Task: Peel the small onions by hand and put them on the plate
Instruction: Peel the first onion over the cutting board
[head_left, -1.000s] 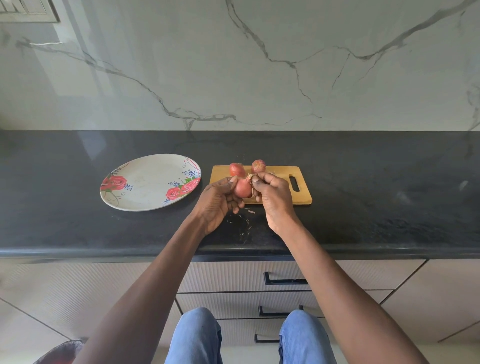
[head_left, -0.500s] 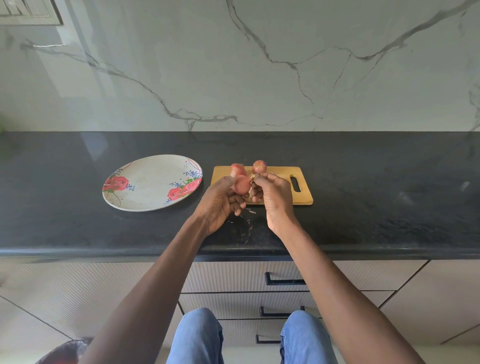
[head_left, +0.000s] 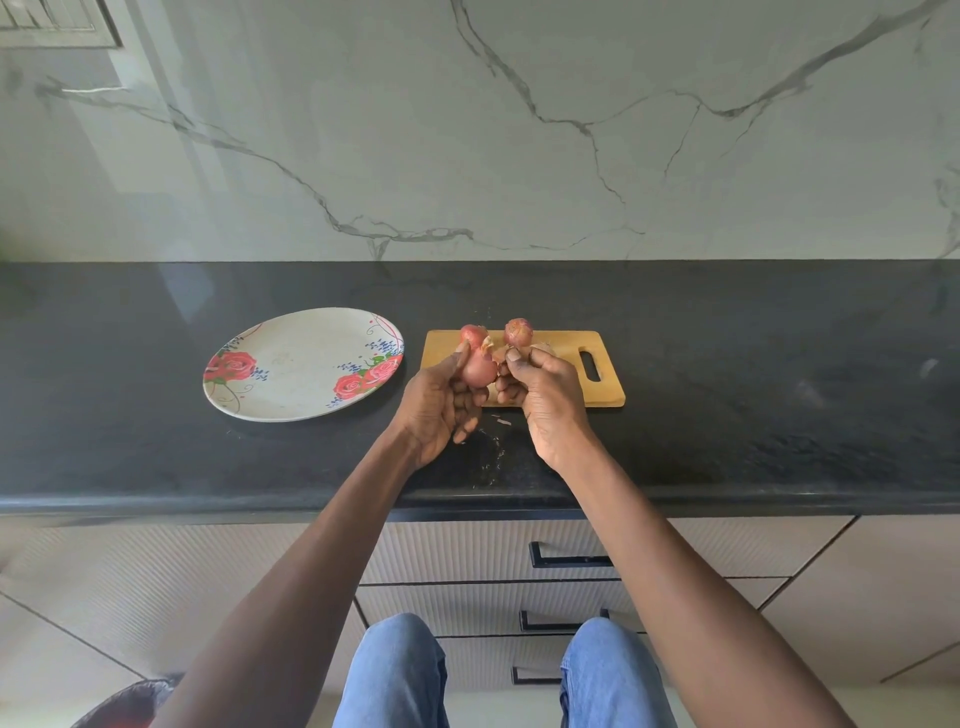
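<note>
- The left hand (head_left: 439, 400) grips a small pink onion (head_left: 479, 370), thumb up along its left side and fingers curled beneath; most of those fingers are hidden behind the onion and the palm.
- The right hand (head_left: 545, 395) is curled close beside that onion, its thumb and fingertips pinched at a pale flap of skin (head_left: 500, 354); how much skin it grips is hard to make out.
- Two more onions lie on the wooden cutting board (head_left: 566, 348): the left one (head_left: 471, 333) is partly covered by the left thumb, and the right one (head_left: 518, 330) has its lower part hidden by the right hand.
- The hands cover the board's near left part.
- The flowered plate (head_left: 291, 374) sits on the black counter (head_left: 779, 405), just left of the board, holding no onion.
- Small scraps of peel (head_left: 503, 422) lie on the counter below the hands, too small to tell apart.
- A dark object (head_left: 124, 701) is cut off at the bottom left corner.
</note>
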